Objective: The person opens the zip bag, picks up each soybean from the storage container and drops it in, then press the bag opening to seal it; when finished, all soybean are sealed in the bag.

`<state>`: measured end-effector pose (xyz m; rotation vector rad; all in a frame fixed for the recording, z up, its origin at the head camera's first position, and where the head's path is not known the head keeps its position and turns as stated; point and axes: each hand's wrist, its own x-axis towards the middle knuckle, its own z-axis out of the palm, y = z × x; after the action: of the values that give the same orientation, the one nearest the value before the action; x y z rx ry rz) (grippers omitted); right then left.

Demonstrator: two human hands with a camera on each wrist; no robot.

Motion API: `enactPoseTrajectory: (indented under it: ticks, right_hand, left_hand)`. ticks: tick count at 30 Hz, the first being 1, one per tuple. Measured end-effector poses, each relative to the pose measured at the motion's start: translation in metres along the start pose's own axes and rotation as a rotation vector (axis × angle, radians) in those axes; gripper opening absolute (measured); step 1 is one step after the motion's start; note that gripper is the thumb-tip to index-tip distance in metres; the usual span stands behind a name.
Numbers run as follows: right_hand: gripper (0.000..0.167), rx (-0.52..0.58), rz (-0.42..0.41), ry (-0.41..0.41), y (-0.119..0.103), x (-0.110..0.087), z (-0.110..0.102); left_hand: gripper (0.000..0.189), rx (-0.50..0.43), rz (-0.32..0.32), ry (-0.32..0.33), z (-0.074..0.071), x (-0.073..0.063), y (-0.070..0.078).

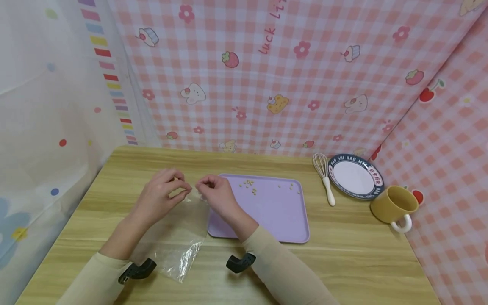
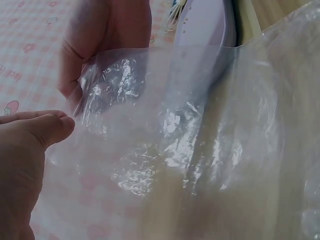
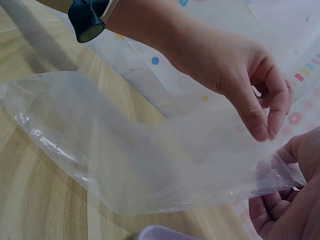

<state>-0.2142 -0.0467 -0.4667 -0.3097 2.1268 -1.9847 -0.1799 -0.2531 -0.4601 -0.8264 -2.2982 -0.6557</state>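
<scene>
A clear plastic bag (image 1: 179,241) hangs between the two hands, its lower part trailing over the wooden table. My left hand (image 1: 162,197) pinches at its upper edge with thumb and forefinger (image 3: 257,131). Close beside it, my right hand (image 1: 219,195) grips the bag's top corner, fingers curled and partly seen through the film in the right wrist view. The bag (image 2: 165,135) looks wrinkled and shiny, with no contents showing. Under the right forearm lies a lilac tray (image 1: 267,216), bearing several small yellow grains (image 1: 249,183) along its far side.
Right of the tray lies a whisk (image 1: 327,184) with a white handle. Beyond it are a dark-rimmed plate (image 1: 352,176) and a yellow mug (image 1: 392,205) with a white handle, near the table's right edge. Patterned cloths (image 1: 248,84) enclose the back and sides.
</scene>
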Motion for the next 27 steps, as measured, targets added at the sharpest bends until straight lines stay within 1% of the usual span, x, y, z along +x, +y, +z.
enactPoseTrajectory:
  ticks: [4, 10, 14, 17, 21, 24, 27]
  right_hand:
    - [0.009, 0.008, 0.008, 0.006, -0.0004, 0.0004, -0.0003]
    - [0.009, 0.008, 0.008, -0.001, 0.0012, -0.0006, -0.0021]
    - [0.007, -0.005, -0.016, -0.052, 0.0028, -0.0012, -0.0049]
    - [0.005, -0.043, -0.039, -0.105, 0.0033, -0.0007, -0.0066]
    - [0.004, -0.08, -0.04, -0.147, 0.0044, -0.0005, -0.0076]
    - [0.004, -0.101, -0.032, -0.128, 0.005, -0.001, -0.0075]
    - [0.006, -0.096, -0.027, -0.068, 0.0044, -0.0018, -0.0077]
  left_hand:
    - [0.028, -0.015, -0.003, -0.001, 0.0009, -0.0004, 0.0011]
    - [0.026, -0.029, -0.033, -0.019, 0.0023, -0.0003, 0.0007]
    - [0.026, -0.052, -0.064, -0.035, 0.0027, -0.0025, -0.0026]
    - [0.031, -0.084, -0.079, -0.044, 0.0014, -0.0037, -0.0047]
    - [0.033, -0.102, -0.076, -0.06, -0.0016, -0.0027, -0.0044]
    - [0.032, -0.111, -0.073, -0.082, -0.0036, -0.0015, -0.0037]
    - [0.032, -0.134, -0.067, -0.094, -0.0061, -0.0004, -0.0022]
